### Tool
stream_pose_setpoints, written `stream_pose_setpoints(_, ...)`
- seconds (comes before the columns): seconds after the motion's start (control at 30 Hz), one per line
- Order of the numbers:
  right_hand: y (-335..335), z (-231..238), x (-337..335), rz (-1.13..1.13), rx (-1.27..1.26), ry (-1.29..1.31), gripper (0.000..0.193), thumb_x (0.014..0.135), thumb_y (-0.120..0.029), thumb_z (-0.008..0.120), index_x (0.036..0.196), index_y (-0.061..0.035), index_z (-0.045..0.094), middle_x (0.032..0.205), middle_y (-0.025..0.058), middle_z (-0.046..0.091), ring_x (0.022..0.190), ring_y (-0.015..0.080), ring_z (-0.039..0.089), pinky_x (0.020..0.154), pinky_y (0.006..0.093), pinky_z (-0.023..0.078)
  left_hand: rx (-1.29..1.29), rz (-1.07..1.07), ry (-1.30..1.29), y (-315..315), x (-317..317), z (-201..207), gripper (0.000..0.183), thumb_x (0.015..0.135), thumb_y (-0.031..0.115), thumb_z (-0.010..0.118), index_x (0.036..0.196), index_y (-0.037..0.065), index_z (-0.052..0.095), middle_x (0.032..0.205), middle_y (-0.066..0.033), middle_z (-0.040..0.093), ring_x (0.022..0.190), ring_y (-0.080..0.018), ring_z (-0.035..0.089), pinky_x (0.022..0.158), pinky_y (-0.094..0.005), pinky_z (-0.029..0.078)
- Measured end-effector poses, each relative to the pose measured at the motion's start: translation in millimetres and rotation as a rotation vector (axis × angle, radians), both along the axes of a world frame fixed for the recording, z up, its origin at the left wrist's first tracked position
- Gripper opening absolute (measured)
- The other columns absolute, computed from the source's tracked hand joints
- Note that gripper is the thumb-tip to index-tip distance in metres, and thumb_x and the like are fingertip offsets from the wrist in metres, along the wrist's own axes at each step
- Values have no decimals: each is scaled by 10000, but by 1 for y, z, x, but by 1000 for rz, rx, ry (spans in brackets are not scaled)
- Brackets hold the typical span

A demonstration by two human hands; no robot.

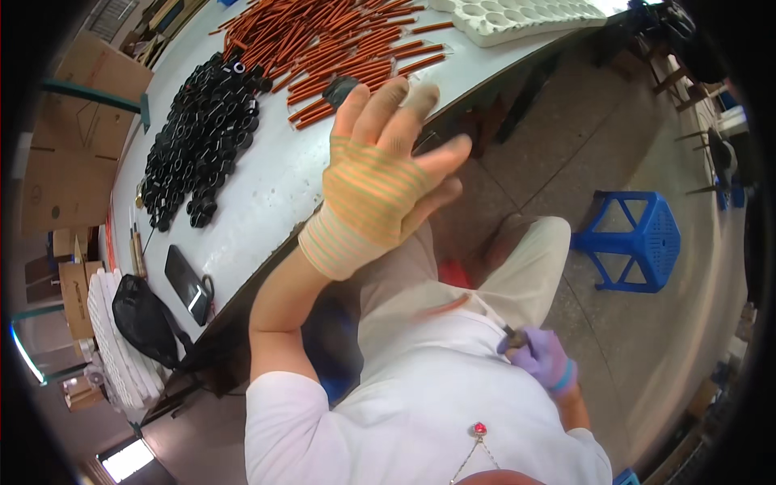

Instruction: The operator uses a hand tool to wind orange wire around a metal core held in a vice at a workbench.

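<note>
My left hand (372, 174) wears a yellow-green and orange striped glove with the fingertips bare. It is raised over the table's front edge, fingers stretched out and holding nothing. Just past its fingertips is a small black piece (339, 91), beside orange-brown rods (323, 40) heaped and laid in rows. My right hand (543, 357), in a purple glove with a blue cuff, is low by my lap. It is closed round a tool (512, 338) with a dark, stubby handle and a thin pale shaft. A blurred orange-brown stick (446, 309) shows above my lap.
Black ring-like parts (198, 133) lie piled on the white table (271, 198). A phone (187, 283) and a black bag (145, 319) are at its left end. An egg-tray-like white board (521, 18) lies at the far right. A blue stool (638, 241) stands on the floor, right.
</note>
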State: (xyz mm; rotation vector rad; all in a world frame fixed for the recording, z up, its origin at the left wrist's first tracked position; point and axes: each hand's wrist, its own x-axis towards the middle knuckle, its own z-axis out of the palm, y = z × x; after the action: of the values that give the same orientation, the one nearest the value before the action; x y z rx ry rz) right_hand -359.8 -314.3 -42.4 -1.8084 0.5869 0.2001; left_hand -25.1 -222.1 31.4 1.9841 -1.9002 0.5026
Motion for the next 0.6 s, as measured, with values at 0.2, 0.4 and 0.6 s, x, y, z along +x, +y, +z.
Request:
stream_pose_setpoints(0.2,-5,-22,90,-246,139,-414,199,978,-60,511,1052,96,611,660,68,622,546,105,589,558,286,511,-441,101,127,12,18,-19,283,887,250,746,1159,185,790,1371,-114,621,1341,-371,502,1107,-453,420)
stream_pose_setpoints(0.4,-5,-2,129,-181,102,-296,190,943,-125,624,1077,10,625,772,143,697,669,287,694,673,372,550,-712,-2,648,-7,52,-55,302,947,137,700,1214,4,748,1386,-106,640,1371,-281,483,1105,-379,417)
stream_pose_setpoints(0.6,-39,11,153,-40,-570,-464,141,950,-98,648,1061,-13,636,828,139,685,684,241,655,631,348,514,-591,87,1022,-38,60,-40,493,943,114,691,1413,7,589,1441,-185,586,1357,-259,516,1070,-322,442)
